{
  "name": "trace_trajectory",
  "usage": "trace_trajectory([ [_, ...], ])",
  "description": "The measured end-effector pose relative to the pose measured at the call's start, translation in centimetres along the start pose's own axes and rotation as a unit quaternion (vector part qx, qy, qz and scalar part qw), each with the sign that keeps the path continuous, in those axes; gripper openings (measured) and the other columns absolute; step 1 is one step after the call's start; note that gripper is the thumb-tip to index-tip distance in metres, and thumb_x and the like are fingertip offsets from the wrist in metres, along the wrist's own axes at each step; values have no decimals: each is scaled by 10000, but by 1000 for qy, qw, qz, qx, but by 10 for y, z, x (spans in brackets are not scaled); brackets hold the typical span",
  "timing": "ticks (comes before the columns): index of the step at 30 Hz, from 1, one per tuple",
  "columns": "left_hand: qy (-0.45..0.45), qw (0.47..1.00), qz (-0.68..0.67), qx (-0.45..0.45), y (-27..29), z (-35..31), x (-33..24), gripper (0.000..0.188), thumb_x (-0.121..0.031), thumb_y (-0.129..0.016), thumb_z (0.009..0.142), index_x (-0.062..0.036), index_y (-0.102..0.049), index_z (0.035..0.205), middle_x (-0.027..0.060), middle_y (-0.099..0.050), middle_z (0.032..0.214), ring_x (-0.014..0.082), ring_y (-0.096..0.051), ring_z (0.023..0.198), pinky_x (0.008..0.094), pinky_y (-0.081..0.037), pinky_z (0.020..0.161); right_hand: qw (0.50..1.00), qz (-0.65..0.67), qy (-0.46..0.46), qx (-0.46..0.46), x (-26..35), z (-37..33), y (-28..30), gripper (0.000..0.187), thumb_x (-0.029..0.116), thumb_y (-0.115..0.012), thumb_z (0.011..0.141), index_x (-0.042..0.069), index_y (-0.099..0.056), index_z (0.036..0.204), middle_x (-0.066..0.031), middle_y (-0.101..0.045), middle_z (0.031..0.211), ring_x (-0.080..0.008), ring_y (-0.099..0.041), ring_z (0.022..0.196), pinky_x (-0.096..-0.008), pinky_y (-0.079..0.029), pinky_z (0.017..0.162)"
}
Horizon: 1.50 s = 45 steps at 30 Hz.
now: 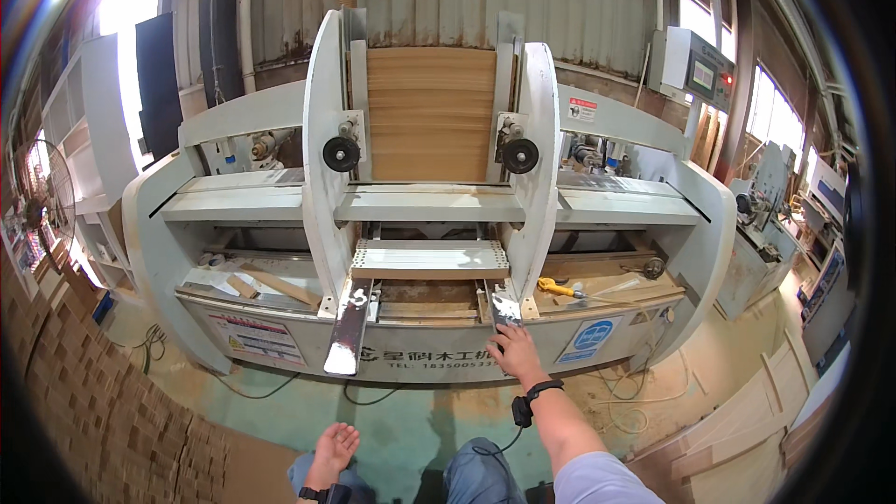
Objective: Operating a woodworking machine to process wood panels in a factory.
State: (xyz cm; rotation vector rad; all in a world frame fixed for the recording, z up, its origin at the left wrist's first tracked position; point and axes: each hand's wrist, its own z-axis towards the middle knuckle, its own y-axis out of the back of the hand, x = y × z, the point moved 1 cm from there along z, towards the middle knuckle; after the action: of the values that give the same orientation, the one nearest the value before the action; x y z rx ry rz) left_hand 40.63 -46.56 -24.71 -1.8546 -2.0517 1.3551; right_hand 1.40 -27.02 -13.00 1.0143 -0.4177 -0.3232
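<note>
My right hand [515,355] reaches forward to the front end of the right metal rail [505,309], its fingers spread and touching or just beside it. Nothing shows in its grip. Lower down, my left hand [337,448] hovers over my lap with the palm partly turned up, empty and loosely open. The left rail [347,334] juts toward me from the white woodworking machine [322,159]. Between the two rails lies a stack of pale strips with rows of small holes [429,257]. Behind it, brown wooden boards [431,112] are piled upright between two white side plates.
A yellow air gun [556,287] lies on the machine's right shelf, and loose wood strips [280,285] on its left. Two black handwheels [342,154] flank the boards. Stacked wood blocks [140,411] stand at left; long boards [737,429] lie at right. Cables [257,390] cross the floor.
</note>
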Motion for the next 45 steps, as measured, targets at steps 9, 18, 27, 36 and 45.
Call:
trace_trajectory([
  [9,6,1000,3,23,2,-1,0,165,-255,-494,858,-93,-524,874,60,-592,811,244,-588,806,372,-477,744,1000,2,-3,-2,3,0,2,276,362,-534,811,146,-633,950,-53,-522,1188,-265,-425,1156,-429,-285,997],
  [18,13,1000,-11,24,4,2,2,178,-263,-484,870,-92,-533,864,63,-597,813,254,-591,813,385,-479,750,1000,3,10,-18,3,0,2,254,341,-573,792,134,-643,921,-69,-538,1162,-284,-441,1131,-421,-310,971],
  [27,19,999,-18,31,7,8,2,176,-258,-494,863,-90,-545,857,68,-610,812,258,-597,811,394,-476,749,993,89,-29,-76,-5,2,3,268,300,-588,787,69,-621,919,-107,-610,971,-282,-548,932,-385,-407,846],
  [36,-1,999,-21,24,6,-4,1,168,-240,-497,859,-78,-542,863,85,-600,850,262,-582,846,396,-461,795,981,141,-48,-121,0,9,-5,221,245,-601,774,31,-625,828,-142,-614,853,-322,-564,832,-392,-443,749],
  [45,-14,1000,-11,17,-8,0,9,183,-227,-487,876,-51,-523,910,104,-577,972,262,-561,957,387,-451,864,984,140,-47,-96,-13,-3,-2,160,161,-607,761,12,-596,818,-177,-589,850,-355,-550,811,-417,-436,728],
])
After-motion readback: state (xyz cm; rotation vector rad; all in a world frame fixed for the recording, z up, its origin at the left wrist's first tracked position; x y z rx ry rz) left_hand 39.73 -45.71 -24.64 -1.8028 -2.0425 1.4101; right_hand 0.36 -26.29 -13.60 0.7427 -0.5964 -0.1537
